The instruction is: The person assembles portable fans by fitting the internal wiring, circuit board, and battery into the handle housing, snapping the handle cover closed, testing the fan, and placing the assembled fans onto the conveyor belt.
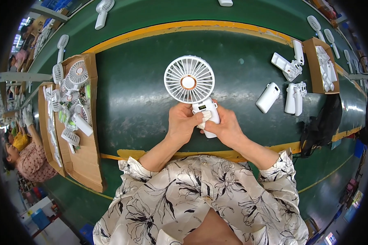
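A white handheld fan (188,82) with a round slatted grille and an orange ring at its hub is held upright above the green bench. Its white handle has a small lit display. My left hand (182,124) closes around the left side of the handle, the thumb on its front. On the other side my right hand (226,126) grips the handle, its thumb also pressed to the front. A small white cloth or finger covering (205,117) lies between my thumbs on the handle; I cannot tell which. Some fingers are hidden behind the fan.
On the left a cardboard box (81,165) holds several white fans and parts. To the right lie white handle casings (268,98) and a small cardboard box (313,65). Black fabric (321,126) hangs near the right edge. More fans (103,12) lie on the green belt beyond a yellow strip.
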The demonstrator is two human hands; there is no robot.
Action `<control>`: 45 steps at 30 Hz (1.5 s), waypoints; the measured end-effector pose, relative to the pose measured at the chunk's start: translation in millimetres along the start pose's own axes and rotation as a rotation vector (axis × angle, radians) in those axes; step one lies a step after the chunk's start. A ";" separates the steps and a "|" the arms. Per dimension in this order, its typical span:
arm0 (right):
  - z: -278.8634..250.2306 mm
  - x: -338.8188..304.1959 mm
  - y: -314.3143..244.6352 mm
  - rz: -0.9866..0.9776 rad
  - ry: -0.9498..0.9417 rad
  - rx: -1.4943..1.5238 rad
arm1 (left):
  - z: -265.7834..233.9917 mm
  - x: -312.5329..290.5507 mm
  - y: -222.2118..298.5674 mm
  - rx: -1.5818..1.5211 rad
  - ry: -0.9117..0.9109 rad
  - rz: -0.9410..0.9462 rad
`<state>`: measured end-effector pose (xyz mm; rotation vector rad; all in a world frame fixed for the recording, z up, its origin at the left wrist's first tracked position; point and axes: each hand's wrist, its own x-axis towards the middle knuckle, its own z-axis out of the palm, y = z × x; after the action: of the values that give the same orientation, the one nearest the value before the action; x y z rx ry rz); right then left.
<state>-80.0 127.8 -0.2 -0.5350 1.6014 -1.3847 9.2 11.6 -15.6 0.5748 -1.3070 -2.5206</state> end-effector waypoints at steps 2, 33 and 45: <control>-1.2 1.0 2.5 0.021 0.007 0.014 | -0.1 4.5 -3.8 -0.019 -0.001 -0.004; 17.6 170.9 -71.8 -0.995 0.398 -1.347 | -215.2 -12.5 228.6 1.774 1.023 0.330; 33.1 42.5 -5.8 -0.791 0.124 -1.071 | -215.4 6.7 222.6 1.451 1.077 0.348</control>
<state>-73.8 74.5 -7.9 -1.8908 2.3008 -0.9364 107.7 -273.9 53.4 1.4157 -2.0981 -0.3526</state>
